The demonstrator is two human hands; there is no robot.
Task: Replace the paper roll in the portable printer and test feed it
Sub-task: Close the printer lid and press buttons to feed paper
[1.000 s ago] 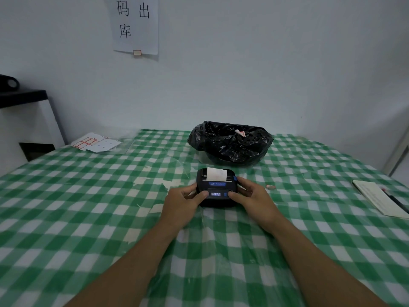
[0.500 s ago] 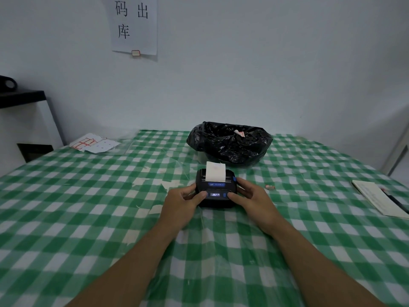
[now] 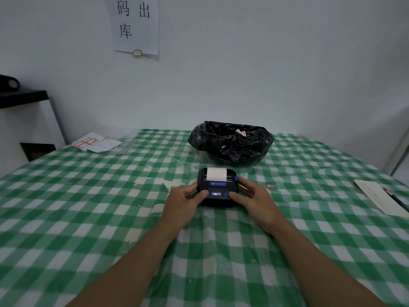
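Two hands hold a small black printer [image 3: 218, 189] that sits on the green-and-white checked cloth [image 3: 88, 207] near the middle of the table; the left hand [image 3: 183, 201] wraps its left side with the thumb pressed on the front panel, fingers curled close around the casing; the right hand [image 3: 254, 197] wraps the right side the same way, thumb on the front panel by the lit display [image 3: 216, 193], fingers closed on the body; a strip of white paper [image 3: 216, 173] shows at the far top of the printer, lying over its lid; just beyond the printer stands a bin lined with a crumpled black bag [image 3: 230, 142], with a scrap of white and red inside; a tiny pale scrap [image 3: 271, 186] lies on the cloth just right of the right hand; at the far left lie white sheets with red marks [image 3: 96, 142]; at the right edge lies a pad [image 3: 380, 197]; on the wall hangs a notice [image 3: 136, 25] with black characters.
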